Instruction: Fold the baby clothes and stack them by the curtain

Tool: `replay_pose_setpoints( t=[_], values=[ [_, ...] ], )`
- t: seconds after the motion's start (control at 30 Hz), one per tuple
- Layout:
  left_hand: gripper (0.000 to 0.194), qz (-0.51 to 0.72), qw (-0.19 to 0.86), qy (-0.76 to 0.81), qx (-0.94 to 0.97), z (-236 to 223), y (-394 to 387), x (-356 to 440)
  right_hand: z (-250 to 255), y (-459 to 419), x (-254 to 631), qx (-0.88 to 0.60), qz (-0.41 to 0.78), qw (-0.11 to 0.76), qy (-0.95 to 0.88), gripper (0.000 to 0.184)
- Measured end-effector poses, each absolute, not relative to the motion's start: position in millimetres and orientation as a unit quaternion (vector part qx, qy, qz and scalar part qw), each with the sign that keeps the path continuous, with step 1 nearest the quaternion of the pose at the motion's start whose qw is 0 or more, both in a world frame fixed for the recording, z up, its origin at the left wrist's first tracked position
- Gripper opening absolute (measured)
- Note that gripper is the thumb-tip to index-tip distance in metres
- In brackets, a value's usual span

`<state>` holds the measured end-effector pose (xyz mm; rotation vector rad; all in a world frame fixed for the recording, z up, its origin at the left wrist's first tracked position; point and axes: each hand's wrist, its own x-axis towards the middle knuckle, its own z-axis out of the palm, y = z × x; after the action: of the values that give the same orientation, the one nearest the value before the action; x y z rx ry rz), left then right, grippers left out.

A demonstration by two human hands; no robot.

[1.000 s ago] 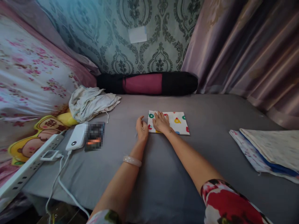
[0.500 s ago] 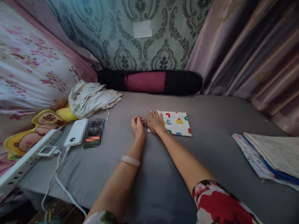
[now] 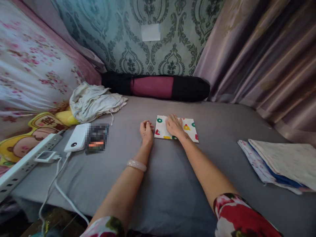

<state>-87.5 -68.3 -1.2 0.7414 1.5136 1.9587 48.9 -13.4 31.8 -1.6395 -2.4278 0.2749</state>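
folded letter-print cloth is laid flat approx. mid-view on the grey sheet. its middle is covered by the r. hand, palm down, fingers stretched out wide. the l. hand is held just beside the cloth's l. edge, fingers loosely curled; can't tell if anything's gripped. a pale bangle is worn on the l. wrist. well off to the r., a stack of folded fabrics is set down. on the l., a white pwr bank is placed next to a blurred dark item, w/ a pwr strip nearby.
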Motion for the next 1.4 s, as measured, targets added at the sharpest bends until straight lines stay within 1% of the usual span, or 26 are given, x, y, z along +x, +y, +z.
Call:
replay_pose_setpoints(
  t=[0.1, 0.2, 0.3, 0.4, 0.53, 0.67, 0.8, 0.9, 1.1, 1.2, 1.3, 1.4],
  values=[
    [0.016, 0.709, 0.279, 0.571, 0.305, 1, -69, -83, 25, -12, 70, -0.574, 0.076, 0.065, -0.813, 0.054],
    [0.016, 0.659, 0.252, 0.597, 0.382, 3, -72, -79, 14, -11, 76, -0.581, 0.066, 0.047, -0.810, 0.055],
    [0.017, 0.575, 0.173, 0.619, 0.506, 6, -76, -74, 8, -12, 74, -0.581, 0.049, 0.059, -0.810, 0.055],
    [0.021, 0.462, 0.096, 0.636, 0.610, 7, -82, -69, 6, -12, 73, -0.579, 0.042, 0.071, -0.811, 0.054],
    [0.030, 0.337, 0.050, 0.643, 0.686, 7, -86, -63, 8, -13, 74, -0.573, 0.046, 0.073, -0.815, 0.054],
    [0.039, 0.265, 0.015, 0.635, 0.726, 8, -88, -59, 15, -13, 82, -0.565, 0.083, 0.077, -0.817, 0.054],
    [0.044, 0.222, -0.010, 0.641, 0.735, 9, -89, -55, 22, -14, 101, -0.588, 0.057, 0.093, -0.802, 0.054],
    [0.046, 0.199, -0.020, 0.649, 0.735, 9, -90, -54, 19, -16, 115, -0.609, 0.037, 0.077, -0.789, 0.055],
    [0.049, 0.182, -0.024, 0.651, 0.737, 7, -89, -54, 10, -16, 118, -0.619, 0.034, 0.080, -0.781, 0.056],
    [0.050, 0.170, -0.021, 0.653, 0.737, 5, -88, -54, 14, -14, 118, -0.621, 0.057, 0.070, -0.779, 0.056],
    [0.052, 0.155, -0.015, 0.656, 0.739, 3, -87, -55, 20, -13, 125, -0.619, 0.116, 0.049, -0.776, 0.058],
    [0.052, 0.139, -0.004, 0.658, 0.740, 6, -86, -57, 21, -17, 134, -0.619, 0.141, 0.051, -0.771, 0.060]
  ],
)
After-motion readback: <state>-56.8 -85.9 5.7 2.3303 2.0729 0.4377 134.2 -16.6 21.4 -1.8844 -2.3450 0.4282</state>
